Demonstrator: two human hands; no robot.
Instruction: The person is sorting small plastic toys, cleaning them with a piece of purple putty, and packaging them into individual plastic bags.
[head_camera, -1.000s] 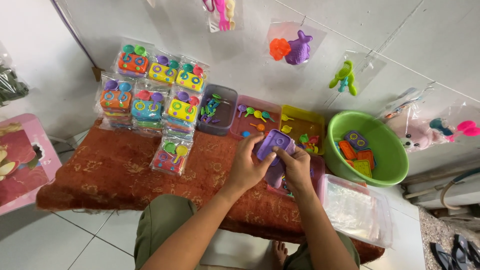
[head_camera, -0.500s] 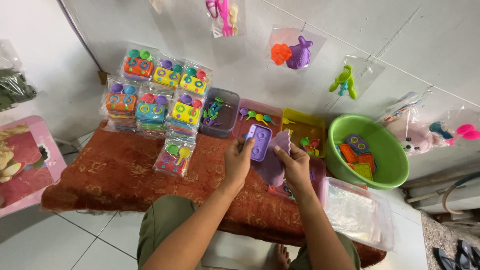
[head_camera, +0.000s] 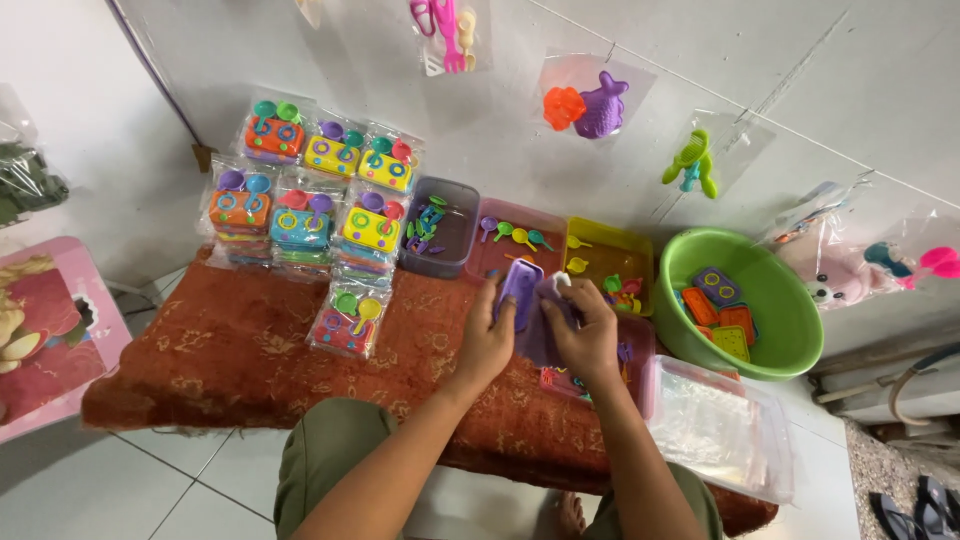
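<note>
I see a purple toy stove (head_camera: 521, 291) held upright on edge over the rust-red patterned cloth (head_camera: 230, 350), just in front of the pink tray (head_camera: 520, 232) of small spoons. My left hand (head_camera: 484, 345) has its fingers closed on the stove's left edge; my right hand (head_camera: 585, 330) pinches a clear plastic bag (head_camera: 545, 330) against its right side. Behind stand a grey tub (head_camera: 440, 225) and a yellow tray (head_camera: 610, 262), with bagged toy sets (head_camera: 310, 200) stacked left and a green basin (head_camera: 740, 305) right.
</note>
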